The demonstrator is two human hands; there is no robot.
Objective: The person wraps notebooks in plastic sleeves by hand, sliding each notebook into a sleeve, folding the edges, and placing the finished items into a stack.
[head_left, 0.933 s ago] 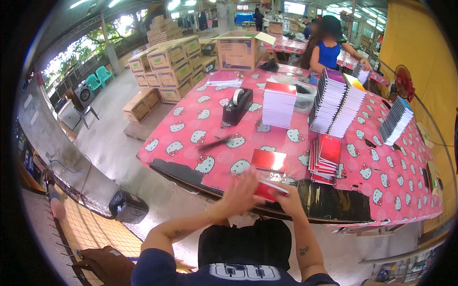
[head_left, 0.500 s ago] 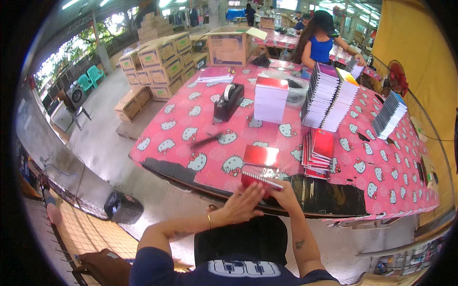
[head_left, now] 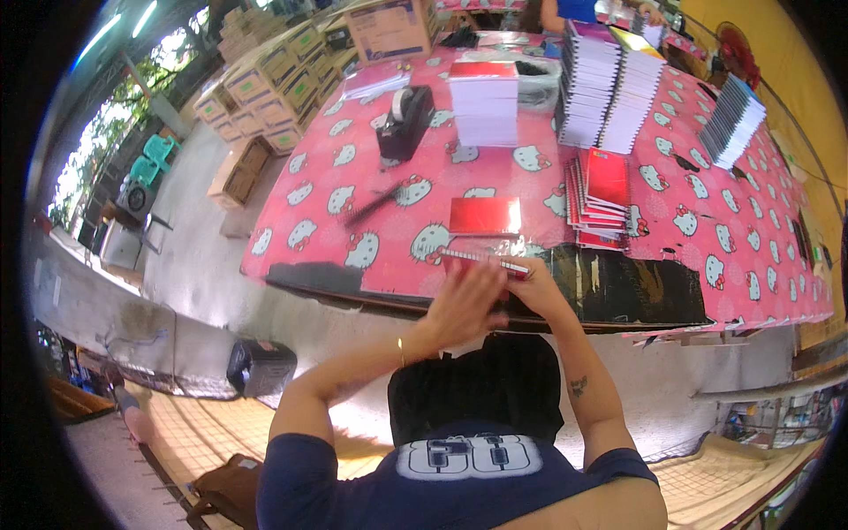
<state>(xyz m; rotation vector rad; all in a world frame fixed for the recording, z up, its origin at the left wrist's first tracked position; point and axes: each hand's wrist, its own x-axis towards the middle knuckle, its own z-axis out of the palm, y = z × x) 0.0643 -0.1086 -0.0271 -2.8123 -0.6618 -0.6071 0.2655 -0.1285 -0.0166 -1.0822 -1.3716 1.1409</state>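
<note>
At the table's near edge, my right hand point(head_left: 535, 288) is closed around the right end of a small red spiral notebook point(head_left: 488, 261). The notebook's white wire-bound edge faces away from me. My left hand point(head_left: 468, 299), a little smeared by motion, lies over the notebook's left and middle part with its fingers stretched out; they hide much of the cover. Just beyond, a shiny red notebook point(head_left: 485, 215) lies flat on the table. To its right stands a fanned pile of red notebooks point(head_left: 602, 196).
The table has a pink patterned cover point(head_left: 331, 231), torn to black along the near edge. On it are a black tape dispenser point(head_left: 405, 124), a dark ridged strip point(head_left: 373, 208), a red-topped notebook stack point(head_left: 484, 108) and taller stacks point(head_left: 590, 88). Cartons point(head_left: 274, 84) stand behind left; a co-worker point(head_left: 570, 11) is at the far side.
The view has tipped downward, so the table sits higher in the picture. My left hand has slid a little over the notebook; my right hand keeps its hold.
</note>
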